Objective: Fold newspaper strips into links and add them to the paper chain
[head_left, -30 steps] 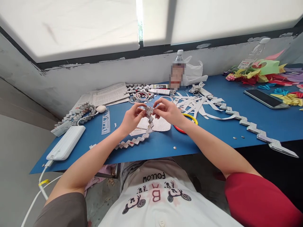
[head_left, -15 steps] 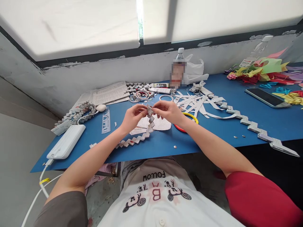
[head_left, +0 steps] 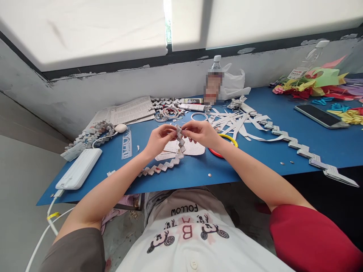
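Observation:
Above the blue table (head_left: 255,158), my left hand (head_left: 159,139) and my right hand (head_left: 200,133) pinch the raised top end of a zigzag chain folded from newspaper strips (head_left: 167,164). The chain hangs from my fingers and trails down-left across the table toward its front edge. Under my hands lies a printed paper sheet (head_left: 191,148). A yellow and red ring (head_left: 225,145) sits just behind my right wrist.
White paper strips (head_left: 235,122) and a second long folded chain (head_left: 300,151) spread to the right. A phone (head_left: 320,116) and coloured paper shapes (head_left: 320,85) lie far right. At left are a white power bank (head_left: 78,168), ruler (head_left: 126,144), newspaper (head_left: 130,110); a bottle (head_left: 213,84) stands at the back.
Both hands have shifted slightly and closed in on the chain's top end. The camera view has drifted a little; everything else on the table stays put.

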Demonstrator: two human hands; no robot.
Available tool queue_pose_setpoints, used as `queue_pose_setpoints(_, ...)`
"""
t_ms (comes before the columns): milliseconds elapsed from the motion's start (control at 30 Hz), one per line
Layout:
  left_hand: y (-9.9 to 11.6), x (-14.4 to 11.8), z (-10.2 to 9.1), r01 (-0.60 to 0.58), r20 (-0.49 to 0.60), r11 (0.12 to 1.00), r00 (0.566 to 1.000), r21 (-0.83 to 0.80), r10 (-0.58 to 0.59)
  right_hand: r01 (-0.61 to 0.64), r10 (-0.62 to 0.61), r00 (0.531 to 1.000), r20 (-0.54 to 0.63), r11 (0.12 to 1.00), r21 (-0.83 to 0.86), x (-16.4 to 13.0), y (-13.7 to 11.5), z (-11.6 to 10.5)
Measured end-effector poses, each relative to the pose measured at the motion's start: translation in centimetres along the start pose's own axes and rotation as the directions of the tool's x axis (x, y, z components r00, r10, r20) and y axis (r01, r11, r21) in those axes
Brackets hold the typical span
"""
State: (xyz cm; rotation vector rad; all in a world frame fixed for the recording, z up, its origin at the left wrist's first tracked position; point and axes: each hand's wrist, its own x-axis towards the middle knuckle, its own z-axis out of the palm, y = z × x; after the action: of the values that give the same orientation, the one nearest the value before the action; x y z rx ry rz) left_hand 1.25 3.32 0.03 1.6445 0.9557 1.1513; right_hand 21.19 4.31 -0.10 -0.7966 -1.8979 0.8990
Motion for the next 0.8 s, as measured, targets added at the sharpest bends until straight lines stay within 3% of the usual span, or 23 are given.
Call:
queue_pose_setpoints(467, -0.4, 0.1, 0.0, -0.020, 0.000, 1.000, 1.000, 0.002, 0.020, 0.084, -0.088, 0.996, -0.028, 0.989, -0.120, 0.1, 0.1, 0.2)
queue_pose_setpoints(667, -0.2, -0.6, 0.4, -0.151, -0.029, 0.974, 0.987, 0.171, 0.159, 0.156, -0.196, 0.975, -0.105, 0.940, -0.304, 0.0, 0.4, 0.7)
queue_pose_setpoints(800, 0.4, -1.3, 0.9, -0.265, -0.085, 0.913, 0.949, 0.310, 0.305, 0.247, -0.316, 0.940, -0.126, 0.888, -0.387, -0.2, 0.6, 0.9)
